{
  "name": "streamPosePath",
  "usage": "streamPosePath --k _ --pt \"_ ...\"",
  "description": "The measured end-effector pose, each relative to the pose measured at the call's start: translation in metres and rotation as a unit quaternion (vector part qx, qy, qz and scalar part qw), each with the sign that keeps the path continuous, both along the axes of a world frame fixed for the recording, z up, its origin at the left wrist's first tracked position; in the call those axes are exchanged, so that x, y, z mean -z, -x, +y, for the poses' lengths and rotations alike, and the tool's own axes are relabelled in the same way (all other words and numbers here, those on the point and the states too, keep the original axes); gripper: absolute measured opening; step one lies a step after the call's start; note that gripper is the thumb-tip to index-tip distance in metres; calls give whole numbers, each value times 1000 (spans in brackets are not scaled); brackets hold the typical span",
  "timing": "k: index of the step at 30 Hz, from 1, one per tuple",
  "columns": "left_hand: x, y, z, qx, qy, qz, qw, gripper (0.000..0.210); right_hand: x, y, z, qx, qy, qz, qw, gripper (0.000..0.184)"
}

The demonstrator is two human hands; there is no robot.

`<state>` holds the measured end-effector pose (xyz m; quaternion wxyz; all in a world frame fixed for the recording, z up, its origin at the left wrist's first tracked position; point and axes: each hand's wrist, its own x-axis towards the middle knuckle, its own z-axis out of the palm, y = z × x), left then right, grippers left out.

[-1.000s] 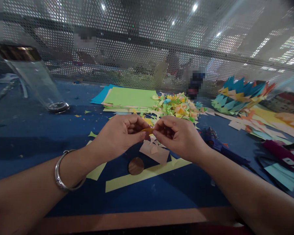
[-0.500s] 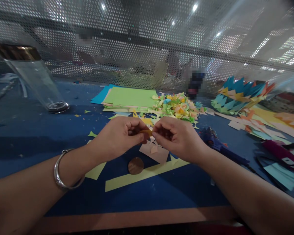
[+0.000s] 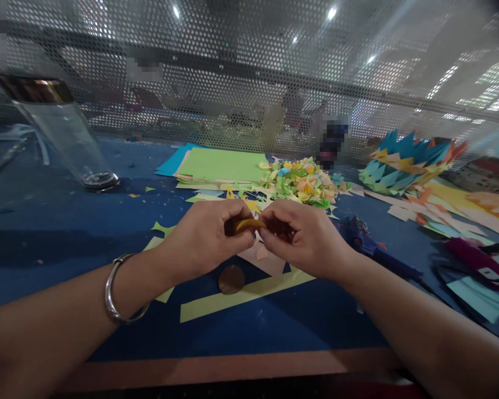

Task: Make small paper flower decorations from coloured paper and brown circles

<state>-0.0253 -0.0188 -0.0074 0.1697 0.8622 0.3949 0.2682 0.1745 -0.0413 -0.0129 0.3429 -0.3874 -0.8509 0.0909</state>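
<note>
A small, curved yellow piece of paper (image 3: pixel 249 224) is pinched between both sets of fingertips, held just above the table. My left hand (image 3: pixel 212 235), with a silver bangle at the wrist, grips its left end. At the other end, the thumb and fingers of my right hand (image 3: pixel 303 235) are closed on it. Below them a pinkish paper sheet (image 3: pixel 276 265) lies partly hidden by the hands. A round brown disc (image 3: pixel 232 279) rests at the edge of a pale yellow-green paper strip (image 3: pixel 199 309).
Behind the hands are a stack of coloured sheets (image 3: pixel 222 163) and a heap of small folded paper pieces (image 3: pixel 305 183). A glass bottle (image 3: pixel 66 138) stands left. To the right lie a blue tool with a cord (image 3: pixel 378 255), a zigzag paper ring (image 3: pixel 403 160) and a magenta object (image 3: pixel 474 260).
The yellow paper shows more of its length and now bows upward between the fingers. My left hand has shifted slightly to the right; my right hand has barely moved.
</note>
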Motion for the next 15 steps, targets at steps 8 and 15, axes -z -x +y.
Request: streamPosePath --k 8,15 --pt "-2 2 2 5 14 25 1000 7 6 0 1 16 10 -5 1000 8" --pt "-5 11 6 9 59 14 998 4 3 -3 2 32 35 -11 999 8"
